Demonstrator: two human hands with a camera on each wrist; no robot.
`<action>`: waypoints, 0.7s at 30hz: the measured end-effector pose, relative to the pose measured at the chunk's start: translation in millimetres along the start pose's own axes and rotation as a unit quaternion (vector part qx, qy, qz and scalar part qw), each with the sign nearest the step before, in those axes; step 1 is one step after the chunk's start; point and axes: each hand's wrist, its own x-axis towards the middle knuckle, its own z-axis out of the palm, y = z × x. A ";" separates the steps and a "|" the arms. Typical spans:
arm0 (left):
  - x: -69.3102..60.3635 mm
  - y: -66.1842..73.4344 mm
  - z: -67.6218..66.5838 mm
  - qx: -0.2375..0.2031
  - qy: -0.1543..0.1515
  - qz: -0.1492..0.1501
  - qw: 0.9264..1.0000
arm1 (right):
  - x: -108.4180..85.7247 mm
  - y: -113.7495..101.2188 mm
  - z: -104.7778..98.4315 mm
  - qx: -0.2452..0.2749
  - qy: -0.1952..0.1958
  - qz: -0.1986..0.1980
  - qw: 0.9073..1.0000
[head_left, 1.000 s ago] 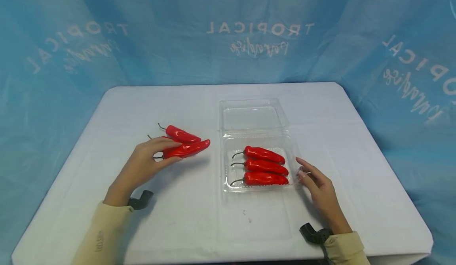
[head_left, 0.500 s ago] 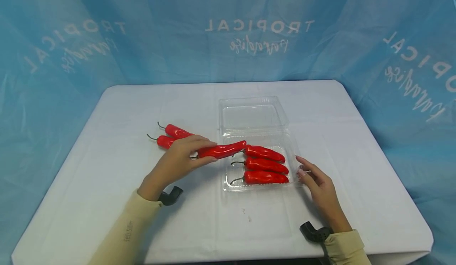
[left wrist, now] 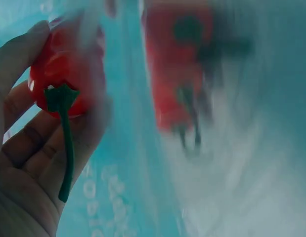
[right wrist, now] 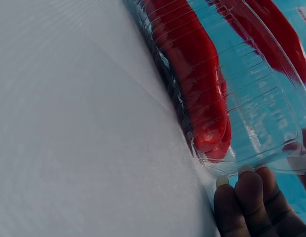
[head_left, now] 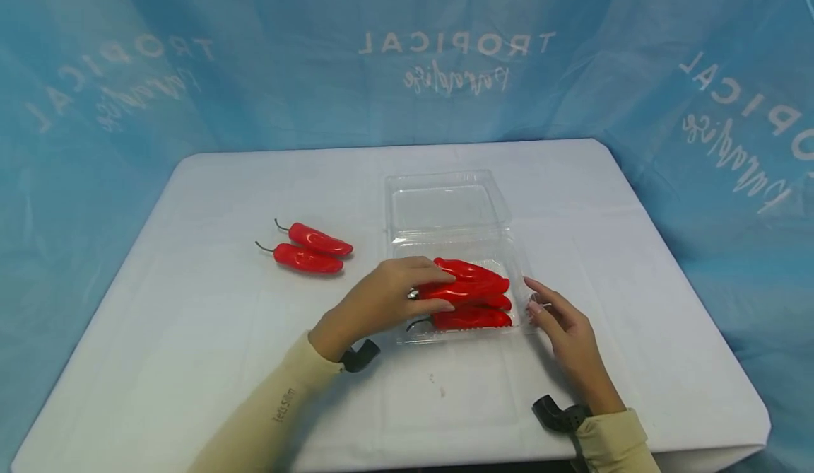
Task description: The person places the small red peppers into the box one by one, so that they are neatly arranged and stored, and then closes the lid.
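My left hand (head_left: 384, 298) holds a red chili pepper (head_left: 461, 291) above an open clear plastic clamshell container (head_left: 407, 247). In the left wrist view, the fingers wrap around the pepper's body (left wrist: 64, 64) and its green stem points back toward the palm. Three more red peppers lie side by side in the container; the nearest pepper (head_left: 473, 318) shows best, and the held one partly covers the others. At the container's right side, my right hand (head_left: 569, 331) pinches the rim between thumb and fingers. In the right wrist view, its fingertips (right wrist: 246, 170) touch the clear wall.
Two red peppers (head_left: 321, 240) (head_left: 308, 259) lie on the white table (head_left: 191, 303), left of the container. The container's lid (head_left: 445, 206) lies folded back behind its base. Blue printed sheeting (head_left: 305, 91) hangs around the table.
My left hand has carried a pepper rightward from the group on the left to above the container. The right hand stays at the container's rim.
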 end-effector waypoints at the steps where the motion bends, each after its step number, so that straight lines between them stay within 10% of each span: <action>1: 2.8 3.3 5.0 0.001 -0.010 0.010 1.000 | -0.1 -0.5 -0.3 -0.001 0.000 0.002 1.000; 9: 10.1 13.9 29.8 0.016 -0.052 0.019 0.998 | -2.7 -2.1 0.0 0.000 -0.003 0.007 1.000; 21: 5.6 10.1 20.6 -0.008 -0.049 -0.005 0.999 | -2.0 -1.4 -1.8 -0.003 -0.001 0.001 1.000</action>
